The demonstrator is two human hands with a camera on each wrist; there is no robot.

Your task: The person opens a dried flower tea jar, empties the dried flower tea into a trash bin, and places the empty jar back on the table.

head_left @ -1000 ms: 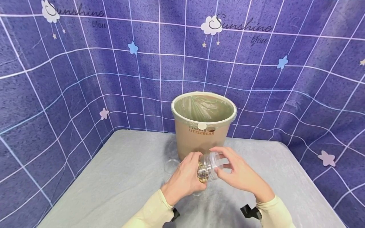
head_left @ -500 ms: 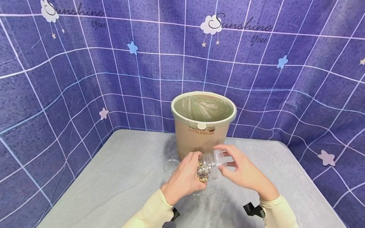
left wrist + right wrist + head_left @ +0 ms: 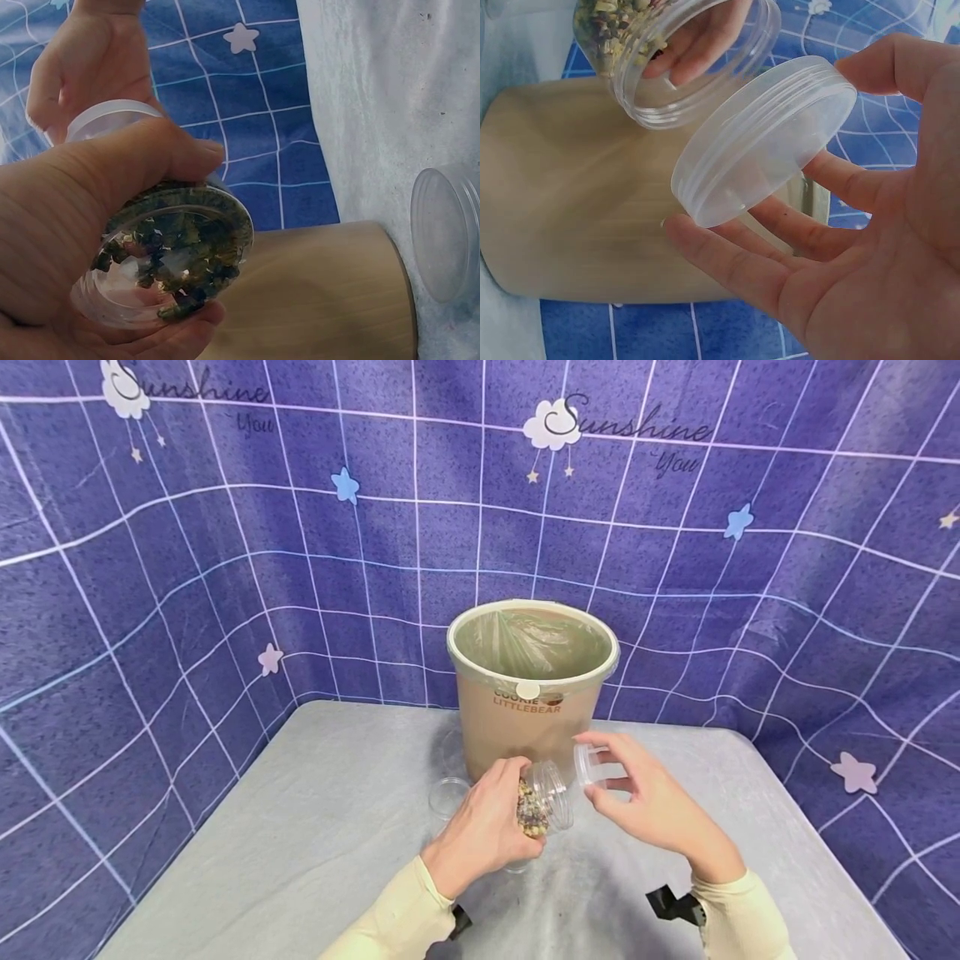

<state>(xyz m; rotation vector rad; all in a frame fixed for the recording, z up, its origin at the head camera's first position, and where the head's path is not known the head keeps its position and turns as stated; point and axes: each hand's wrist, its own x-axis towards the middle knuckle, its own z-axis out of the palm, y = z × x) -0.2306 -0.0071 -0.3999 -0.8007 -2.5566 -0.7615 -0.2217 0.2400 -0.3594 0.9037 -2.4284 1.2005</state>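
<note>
A clear plastic jar [image 3: 553, 797] lies tilted on its side in my left hand [image 3: 483, 822], its uncovered threaded mouth facing right. Inside it, small mixed dried bits [image 3: 531, 814] in yellow, green and dark tones sit toward the base, as the left wrist view also shows through the jar's bottom. My right hand [image 3: 660, 797] holds a clear screw lid [image 3: 769, 142] by its edge between thumb and fingertips. That lid is apart from the jar, just right of its mouth. Part of the jar is hidden behind the left hand's fingers.
Behind the hands stands a beige bin [image 3: 525, 727] lined with a thin green bag [image 3: 517, 639]. A clear round plastic piece [image 3: 448, 798] lies on the grey-covered table [image 3: 337, 827]; another clear rim [image 3: 517, 866] shows partly under the left hand. A blue curtain [image 3: 375, 568] surrounds the table.
The right hand has drawn the lid off to the right, and a gap now separates it from the jar's mouth. The left hand keeps the jar nearly where it was.
</note>
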